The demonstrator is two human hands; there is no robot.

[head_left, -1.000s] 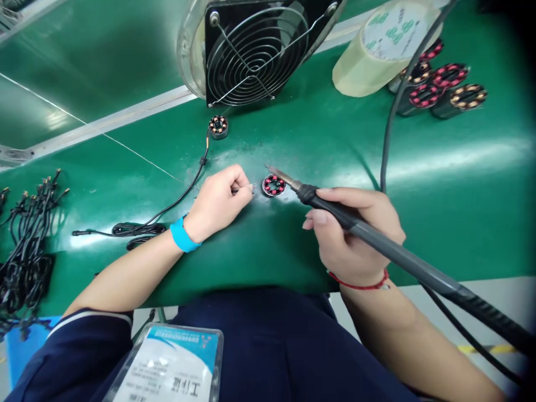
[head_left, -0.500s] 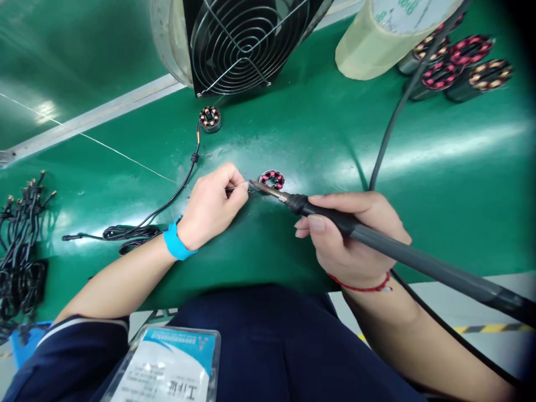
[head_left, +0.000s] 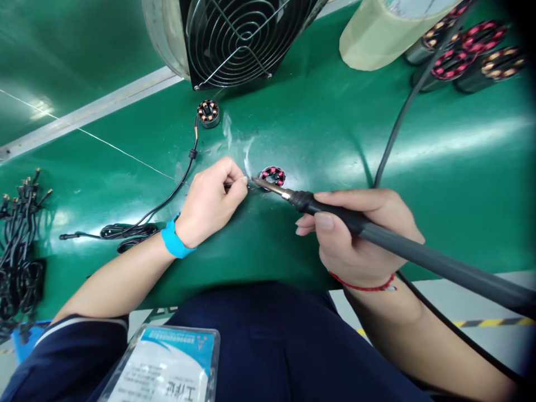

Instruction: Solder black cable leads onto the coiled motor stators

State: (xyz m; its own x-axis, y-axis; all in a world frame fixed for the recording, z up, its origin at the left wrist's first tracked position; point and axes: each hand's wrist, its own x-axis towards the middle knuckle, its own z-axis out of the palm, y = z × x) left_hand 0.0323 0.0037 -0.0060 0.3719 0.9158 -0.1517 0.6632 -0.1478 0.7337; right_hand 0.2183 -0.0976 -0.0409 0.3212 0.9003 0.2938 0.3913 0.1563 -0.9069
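My right hand [head_left: 364, 234] is closed round the handle of a soldering iron [head_left: 335, 215], whose tip points left. That tip is at the near-left edge of a small stator [head_left: 273, 176] with pink-red windings, lying on the green table. Just left of the tip, my left hand [head_left: 215, 198] is pinched on thin solder wire [head_left: 125, 152], which runs in from the far left and passes behind the hand. Something dark shows between its fingers, too small to make out. White smoke [head_left: 247, 159] rises by the tip.
A fan [head_left: 245, 42] with a wire grille stands at the back. Beyond my left hand lies a stator [head_left: 208, 113] with copper windings, joined to a black cable [head_left: 173, 195]. Bundled cables [head_left: 25, 245] lie left; a tape roll [head_left: 368, 42] and several stators [head_left: 450, 64] stand back right.
Smoke now curls up near the iron's tip, where none was plain before. Both hands and the iron stay almost in place; the whole view has shifted slightly.
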